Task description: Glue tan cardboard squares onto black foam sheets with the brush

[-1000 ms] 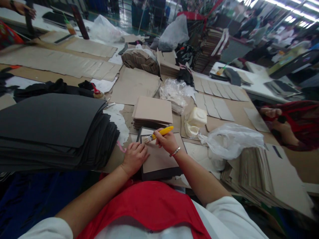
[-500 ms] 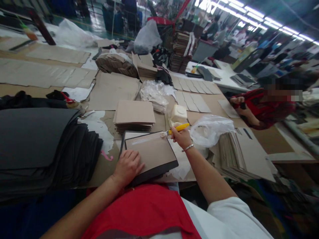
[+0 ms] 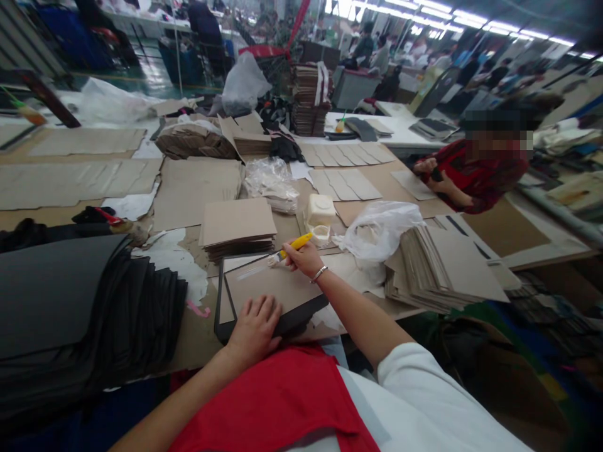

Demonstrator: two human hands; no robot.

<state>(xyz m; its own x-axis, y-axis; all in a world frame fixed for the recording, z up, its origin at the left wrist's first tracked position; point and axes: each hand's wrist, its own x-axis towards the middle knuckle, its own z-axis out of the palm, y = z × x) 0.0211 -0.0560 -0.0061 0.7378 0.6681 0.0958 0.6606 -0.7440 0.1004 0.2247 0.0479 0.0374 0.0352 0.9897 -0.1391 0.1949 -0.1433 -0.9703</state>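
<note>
My right hand (image 3: 302, 258) is closed around the yellow handle of a paintbrush (image 3: 296, 242). Its pale bristles touch a tan cardboard panel (image 3: 276, 279) with black edging, near the panel's far edge. A whitish wet streak lies to the left of the bristles. My left hand (image 3: 257, 323) rests flat on the panel's near left part, fingers spread. Under the panel lie more dark-edged pieces. Just beyond the brush stands a cream plastic container (image 3: 320, 210) with an open, smeared front.
A stack of dark sheets (image 3: 51, 301) fills the left side. Tan boards (image 3: 239, 223) are piled behind the panel. On the right are a white plastic bag (image 3: 381, 229) and a stack of cardboard (image 3: 438, 263). A co-worker (image 3: 490, 163) in red works at the far right.
The camera view has shifted to the right. My right hand has drawn the brush leftward along the panel's far edge. My left hand stays on the panel, a little nearer its middle.
</note>
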